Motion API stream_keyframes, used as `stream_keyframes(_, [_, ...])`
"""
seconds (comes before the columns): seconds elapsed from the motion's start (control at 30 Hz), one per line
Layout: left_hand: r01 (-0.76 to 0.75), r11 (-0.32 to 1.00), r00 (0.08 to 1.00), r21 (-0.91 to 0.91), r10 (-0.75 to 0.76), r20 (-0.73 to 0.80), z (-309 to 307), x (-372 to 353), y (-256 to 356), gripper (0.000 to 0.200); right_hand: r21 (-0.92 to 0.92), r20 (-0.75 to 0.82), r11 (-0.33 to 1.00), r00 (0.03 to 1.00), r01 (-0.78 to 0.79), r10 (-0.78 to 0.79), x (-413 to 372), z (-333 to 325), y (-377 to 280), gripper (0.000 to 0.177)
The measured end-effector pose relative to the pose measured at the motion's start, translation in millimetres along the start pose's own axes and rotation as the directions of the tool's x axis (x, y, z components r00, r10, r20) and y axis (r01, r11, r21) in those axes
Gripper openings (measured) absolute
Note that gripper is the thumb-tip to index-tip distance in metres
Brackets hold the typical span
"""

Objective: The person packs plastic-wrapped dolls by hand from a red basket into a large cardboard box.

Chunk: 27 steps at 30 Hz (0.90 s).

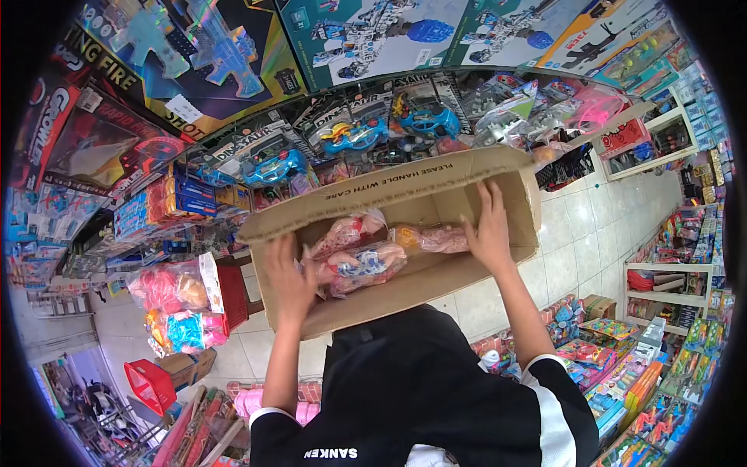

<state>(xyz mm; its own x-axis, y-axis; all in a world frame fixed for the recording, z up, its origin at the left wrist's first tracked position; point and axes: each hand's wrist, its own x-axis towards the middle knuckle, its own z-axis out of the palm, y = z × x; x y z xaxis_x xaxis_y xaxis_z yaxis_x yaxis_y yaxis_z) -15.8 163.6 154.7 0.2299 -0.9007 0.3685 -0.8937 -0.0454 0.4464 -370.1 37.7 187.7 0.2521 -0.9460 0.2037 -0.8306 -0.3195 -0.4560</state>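
A long cardboard box (459, 204) lies open in front of my torso, with printed lettering on its raised far flap. Inside are several plastic-wrapped dolls: a doll in blue and white print (366, 266), one with a red collar (352, 232) behind it, and a pinkish wrapped doll (436, 239) to the right. My left hand (290, 282) is at the box's left end, fingers extended, thumb near the dolls. My right hand (490, 233) reaches in at the right end, its fingers stretched and spread toward the far flap. Neither hand grips a doll.
Dinosaur toy packs (350, 136) line the shelf beyond the box, below large toy-gun boxes (381, 35). Bagged toys (183, 311) and a red basket (152, 387) are at left. Toy displays (615, 350) stand at right, and pale floor tiles (576, 233) run between.
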Motion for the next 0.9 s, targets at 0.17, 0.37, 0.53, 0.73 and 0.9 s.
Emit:
stream_keyframes(0.17, [0.084,0.994,0.953,-0.070,-0.100,-0.287,-4,45,-33,0.054,-0.042,-0.385,0.992,0.914,0.119,-0.126,56,0,51,0.073])
stream_keyframes(0.37, [0.324,0.915,0.946,-0.241,-0.318,0.065,22,56,-106,0.047,0.068,-0.476,0.996,0.876,-0.052,0.078,103,41,156,0.065])
stream_keyframes(0.53, [0.270,0.937,0.945,-0.223,-0.302,-0.124,12,39,-86,0.049,0.168,-0.453,0.970,0.860,-0.177,0.235,90,36,136,0.059])
stream_keyframes(0.73, [0.412,0.746,0.885,-0.523,-0.465,0.033,5,2,-126,0.037,0.134,-0.516,0.916,0.763,-0.377,0.390,50,-6,85,0.050])
stream_keyframes(0.9, [0.356,0.705,0.887,-0.614,-0.462,-0.016,-11,19,-91,0.030,0.062,-0.426,0.959,0.862,-0.276,0.275,34,-15,107,0.042])
